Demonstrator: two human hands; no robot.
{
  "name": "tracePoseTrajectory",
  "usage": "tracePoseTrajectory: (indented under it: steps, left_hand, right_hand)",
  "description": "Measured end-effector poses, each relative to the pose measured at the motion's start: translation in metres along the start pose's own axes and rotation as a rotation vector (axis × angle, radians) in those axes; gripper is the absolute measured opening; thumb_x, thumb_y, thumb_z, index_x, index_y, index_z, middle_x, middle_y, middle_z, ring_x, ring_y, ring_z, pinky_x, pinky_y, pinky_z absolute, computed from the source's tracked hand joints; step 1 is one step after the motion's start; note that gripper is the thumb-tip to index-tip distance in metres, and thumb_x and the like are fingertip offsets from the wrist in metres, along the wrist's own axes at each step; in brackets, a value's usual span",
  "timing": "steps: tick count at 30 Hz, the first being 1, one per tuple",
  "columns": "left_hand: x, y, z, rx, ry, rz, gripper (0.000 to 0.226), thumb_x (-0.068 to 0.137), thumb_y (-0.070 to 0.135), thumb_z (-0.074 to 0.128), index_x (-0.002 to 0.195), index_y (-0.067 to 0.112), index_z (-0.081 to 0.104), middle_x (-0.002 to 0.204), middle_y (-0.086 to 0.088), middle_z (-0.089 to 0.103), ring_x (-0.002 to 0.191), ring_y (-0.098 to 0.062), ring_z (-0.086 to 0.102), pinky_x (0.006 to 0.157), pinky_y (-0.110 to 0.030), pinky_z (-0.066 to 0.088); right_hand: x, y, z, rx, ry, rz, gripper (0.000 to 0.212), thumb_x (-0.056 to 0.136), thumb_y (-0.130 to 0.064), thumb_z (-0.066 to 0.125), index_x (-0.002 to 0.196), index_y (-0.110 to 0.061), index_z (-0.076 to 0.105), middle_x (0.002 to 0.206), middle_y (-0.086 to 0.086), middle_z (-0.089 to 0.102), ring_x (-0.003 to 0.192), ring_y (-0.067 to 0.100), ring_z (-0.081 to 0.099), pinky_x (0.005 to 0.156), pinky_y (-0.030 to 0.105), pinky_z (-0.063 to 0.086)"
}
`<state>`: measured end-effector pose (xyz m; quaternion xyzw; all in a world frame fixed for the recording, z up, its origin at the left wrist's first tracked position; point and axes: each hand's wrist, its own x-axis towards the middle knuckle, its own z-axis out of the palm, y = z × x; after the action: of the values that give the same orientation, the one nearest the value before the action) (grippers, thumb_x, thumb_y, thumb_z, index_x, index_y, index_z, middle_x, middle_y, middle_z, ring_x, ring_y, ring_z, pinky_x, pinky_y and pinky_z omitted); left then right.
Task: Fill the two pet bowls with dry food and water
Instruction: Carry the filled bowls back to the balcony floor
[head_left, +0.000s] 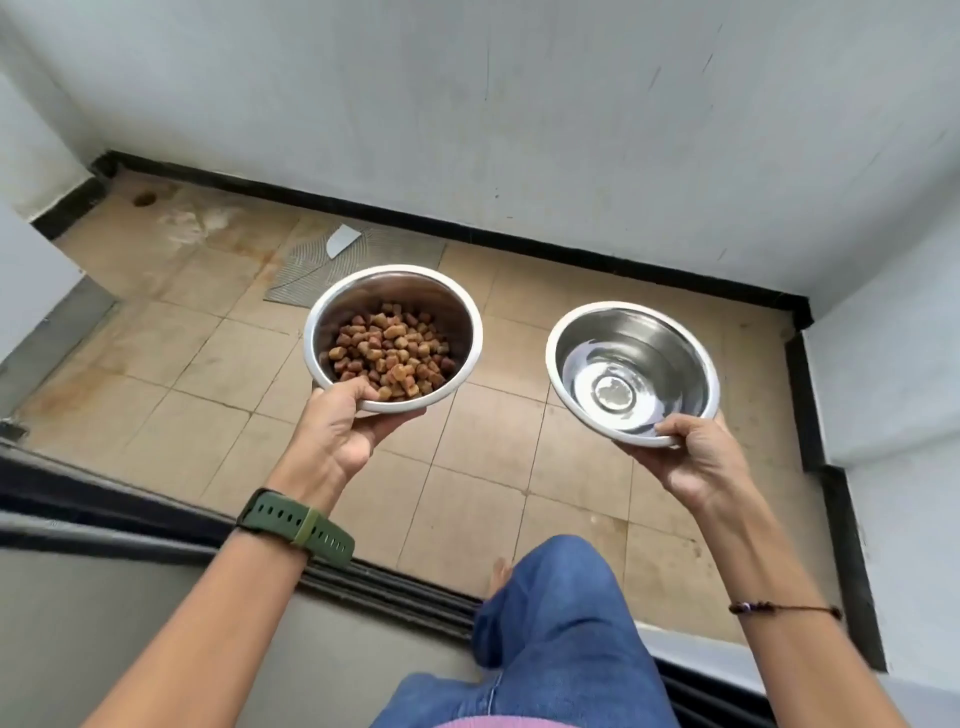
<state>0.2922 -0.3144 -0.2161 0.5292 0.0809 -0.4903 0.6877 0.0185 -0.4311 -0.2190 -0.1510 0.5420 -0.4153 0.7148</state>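
Our left hand (332, 441) grips the kibble bowl (393, 339); our right hand (698, 457) pinches the water bowl (632, 373). Below lie stained floor tiles (218, 364) and, apparently, a loose tile shard (342, 240).

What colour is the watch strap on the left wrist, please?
Dark green watch strap, seen best in the head view.

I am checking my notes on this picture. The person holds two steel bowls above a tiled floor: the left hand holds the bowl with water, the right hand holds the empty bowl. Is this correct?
Not quite. The head view shows the left hand holding a bowl of dry food, not water. The rest does not match either: the right hand holds the bowl with water, above the tiled floor.
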Motion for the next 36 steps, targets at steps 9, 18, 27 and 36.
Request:
tracePoseTrajectory:
  steps: [9, 18, 27, 36]
  left_hand:
    - [0.142, 0.006, 0.1, 0.031, 0.058, -0.039, 0.065, 0.073, -0.021, 0.026, 0.13, 0.007, 0.042, 0.128, -0.026, 0.048, 0.091, -0.045, 0.056, 0.058, -0.06, 0.053]
    - [0.286, 0.025, 0.197, 0.138, 0.077, -0.057, 0.067, 0.075, -0.019, 0.028, 0.135, 0.01, 0.04, 0.124, -0.022, 0.052, 0.093, -0.042, 0.057, 0.054, -0.055, 0.056]
    - [0.469, 0.02, 0.262, 0.284, 0.167, -0.2, 0.056, 0.083, -0.017, 0.028, 0.127, 0.014, 0.042, 0.105, -0.013, 0.057, 0.084, -0.029, 0.059, 0.072, -0.051, 0.056]
    - [0.656, -0.063, 0.274, 0.343, 0.22, -0.379, 0.056, 0.086, -0.016, 0.029, 0.136, 0.007, 0.037, 0.12, -0.018, 0.053, 0.095, -0.032, 0.06, 0.077, -0.048, 0.055]
  right_hand:
    - [0.157, -0.057, 0.051, -0.048, 0.048, 0.061, 0.068, 0.072, 0.023, 0.025, 0.113, -0.026, 0.045, 0.114, 0.015, 0.053, 0.099, 0.042, 0.058, 0.059, 0.064, 0.049]
    - [0.308, -0.12, 0.121, -0.012, 0.07, 0.042, 0.077, 0.073, 0.024, 0.028, 0.124, -0.032, 0.044, 0.132, 0.015, 0.047, 0.101, 0.04, 0.059, 0.072, 0.064, 0.052]
    - [0.475, -0.126, 0.177, -0.011, 0.221, 0.051, 0.067, 0.073, 0.026, 0.027, 0.114, -0.024, 0.047, 0.118, 0.014, 0.053, 0.094, 0.036, 0.058, 0.053, 0.059, 0.053]
    - [0.663, -0.064, 0.166, -0.068, 0.383, 0.154, 0.052, 0.076, 0.026, 0.027, 0.09, -0.019, 0.047, 0.1, 0.007, 0.054, 0.089, 0.03, 0.058, 0.053, 0.055, 0.053]
